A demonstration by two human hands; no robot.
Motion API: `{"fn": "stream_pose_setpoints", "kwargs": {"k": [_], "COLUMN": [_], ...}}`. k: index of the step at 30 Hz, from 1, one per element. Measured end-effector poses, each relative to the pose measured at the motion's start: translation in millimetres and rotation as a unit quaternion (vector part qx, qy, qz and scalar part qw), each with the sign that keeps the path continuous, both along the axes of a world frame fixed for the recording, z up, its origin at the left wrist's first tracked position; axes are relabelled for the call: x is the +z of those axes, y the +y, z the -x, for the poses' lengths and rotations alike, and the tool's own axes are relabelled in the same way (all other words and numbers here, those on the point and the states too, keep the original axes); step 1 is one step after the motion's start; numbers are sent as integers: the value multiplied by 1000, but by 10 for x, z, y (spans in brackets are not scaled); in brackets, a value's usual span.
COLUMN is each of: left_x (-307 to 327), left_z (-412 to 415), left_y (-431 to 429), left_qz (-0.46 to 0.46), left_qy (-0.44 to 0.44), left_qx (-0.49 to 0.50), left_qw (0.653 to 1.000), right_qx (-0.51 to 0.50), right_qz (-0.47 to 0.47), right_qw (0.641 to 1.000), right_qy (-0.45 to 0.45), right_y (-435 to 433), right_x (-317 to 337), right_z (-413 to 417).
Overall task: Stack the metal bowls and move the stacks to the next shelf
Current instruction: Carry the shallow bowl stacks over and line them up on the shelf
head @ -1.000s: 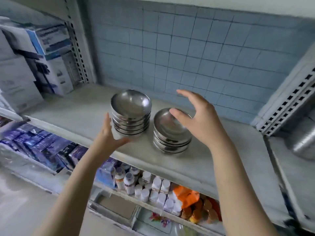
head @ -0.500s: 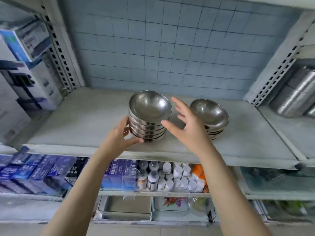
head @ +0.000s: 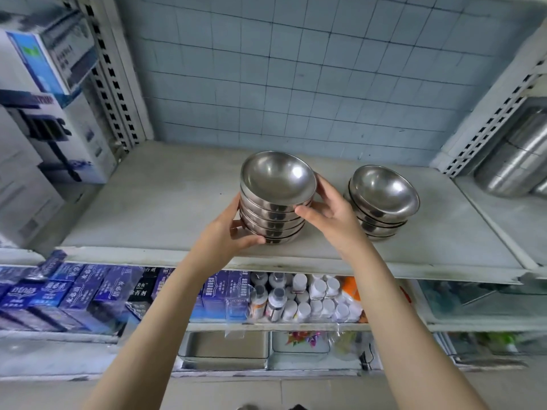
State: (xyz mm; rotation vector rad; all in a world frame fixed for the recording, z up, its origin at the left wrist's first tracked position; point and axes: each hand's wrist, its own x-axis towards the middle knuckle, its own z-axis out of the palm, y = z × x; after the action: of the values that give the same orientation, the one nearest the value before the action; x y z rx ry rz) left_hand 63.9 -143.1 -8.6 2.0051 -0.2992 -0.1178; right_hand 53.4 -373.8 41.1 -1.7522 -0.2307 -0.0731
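Two stacks of metal bowls stand on the grey shelf. The taller stack of several bowls sits near the shelf's front, at the middle. My left hand cups its lower left side, thumb under the bottom bowls. My right hand presses its right side, fingers on the upper rims. A shorter stack of bowls rests to the right, untouched, just behind my right wrist.
Perforated uprights bound the shelf; beyond the right one lie large steel pots. Stacked boxes fill the left bay. Below are blue cartons, white bottles and metal trays. A tiled wall backs the shelf.
My right hand has moved left from above the shorter stack and closed against the taller stack's right side. The left hand stayed on that stack. The camera view has swung right.
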Motion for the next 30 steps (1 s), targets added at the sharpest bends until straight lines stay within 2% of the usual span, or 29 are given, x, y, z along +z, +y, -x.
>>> {"fn": "stream_pose_setpoints", "kwargs": {"k": [18,30], "left_x": [0,421], "left_z": [-11,666], "left_y": [40,-218], "left_qz": [24,63], "left_qy": [25,-9], "left_qx": [-13,-23], "left_qw": [999,998], "right_qx": [-25,-46], "right_qz": [-69,-98], "right_qw": [997,994], "right_qy": [22,-10], "right_y": [74,-228], "right_x": [-9,432], "right_z": [52,909]}}
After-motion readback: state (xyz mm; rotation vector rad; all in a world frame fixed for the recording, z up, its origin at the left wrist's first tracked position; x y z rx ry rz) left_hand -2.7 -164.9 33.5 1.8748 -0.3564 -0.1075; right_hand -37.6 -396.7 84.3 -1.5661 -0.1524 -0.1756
